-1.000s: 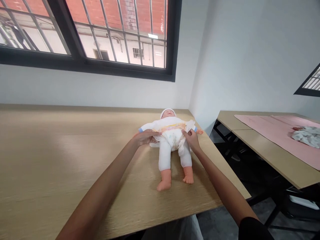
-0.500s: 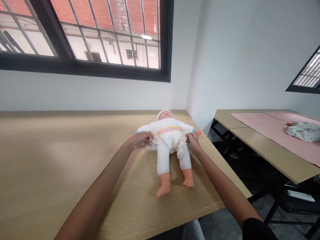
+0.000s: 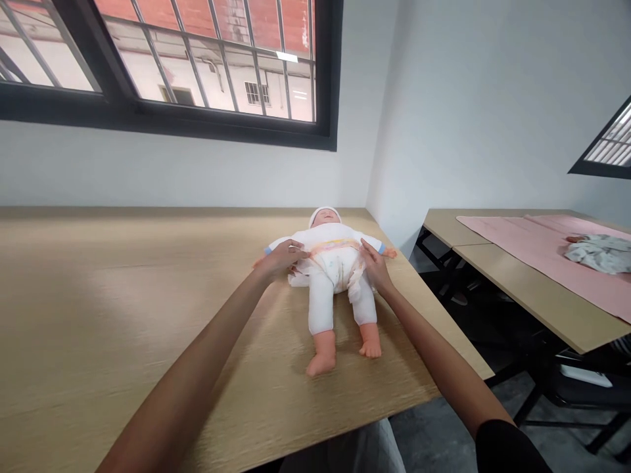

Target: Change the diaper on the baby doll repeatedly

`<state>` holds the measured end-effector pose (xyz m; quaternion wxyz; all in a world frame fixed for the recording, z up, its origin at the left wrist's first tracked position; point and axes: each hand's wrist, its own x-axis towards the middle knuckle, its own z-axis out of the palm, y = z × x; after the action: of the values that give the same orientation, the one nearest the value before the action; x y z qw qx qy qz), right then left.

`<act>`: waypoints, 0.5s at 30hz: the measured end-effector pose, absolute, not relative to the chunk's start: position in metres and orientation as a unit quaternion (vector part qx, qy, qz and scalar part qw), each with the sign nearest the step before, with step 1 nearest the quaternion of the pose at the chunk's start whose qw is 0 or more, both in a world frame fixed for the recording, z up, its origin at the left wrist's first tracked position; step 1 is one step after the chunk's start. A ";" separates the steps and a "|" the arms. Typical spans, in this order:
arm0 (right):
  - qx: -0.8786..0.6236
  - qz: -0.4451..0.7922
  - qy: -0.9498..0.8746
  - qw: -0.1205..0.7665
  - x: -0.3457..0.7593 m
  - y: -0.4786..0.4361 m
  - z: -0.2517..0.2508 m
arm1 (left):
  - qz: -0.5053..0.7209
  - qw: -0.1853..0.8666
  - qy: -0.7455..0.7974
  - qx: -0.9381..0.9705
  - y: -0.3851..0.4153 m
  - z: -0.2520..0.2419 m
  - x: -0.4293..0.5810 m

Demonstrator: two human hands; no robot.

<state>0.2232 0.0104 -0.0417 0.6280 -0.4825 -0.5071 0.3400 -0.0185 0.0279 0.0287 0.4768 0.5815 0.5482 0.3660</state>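
A baby doll [image 3: 335, 282] in white clothes and a white cap lies on its back on a wooden table [image 3: 123, 302], head toward the far wall. A white diaper [image 3: 338, 261] with a coloured waistband is wrapped round its hips. My left hand [image 3: 282, 258] presses fingers together on the diaper's left side flap. My right hand [image 3: 373, 266] grips the diaper's right side at the doll's hip. Both arms reach forward from the near edge.
The table meets a white wall under a barred window. To the right, across a gap with dark floor, stands a second table [image 3: 503, 263] with a pink cloth [image 3: 542, 253] and another doll in patterned clothes [image 3: 599, 251].
Both hands have shifted inward and up along the diaper's sides toward the waistband. The right flap, spread out a second ago, now lies closer against the doll.
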 end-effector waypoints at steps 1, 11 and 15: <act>-0.482 0.345 -0.505 0.627 0.222 0.010 -0.043 | 0.363 0.482 0.548 0.579 0.029 0.027 -0.019; -0.511 0.362 -0.487 0.609 0.221 0.013 -0.050 | 0.397 0.487 0.537 0.563 0.033 0.014 -0.023; -0.503 0.361 -0.491 0.613 0.223 0.017 -0.055 | 0.417 0.481 0.529 0.561 0.033 0.013 -0.021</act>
<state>0.2226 0.0169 -0.0553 0.6131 -0.5027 -0.4913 0.3607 -0.0213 0.0334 0.0132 0.4810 0.5612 0.5291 0.4169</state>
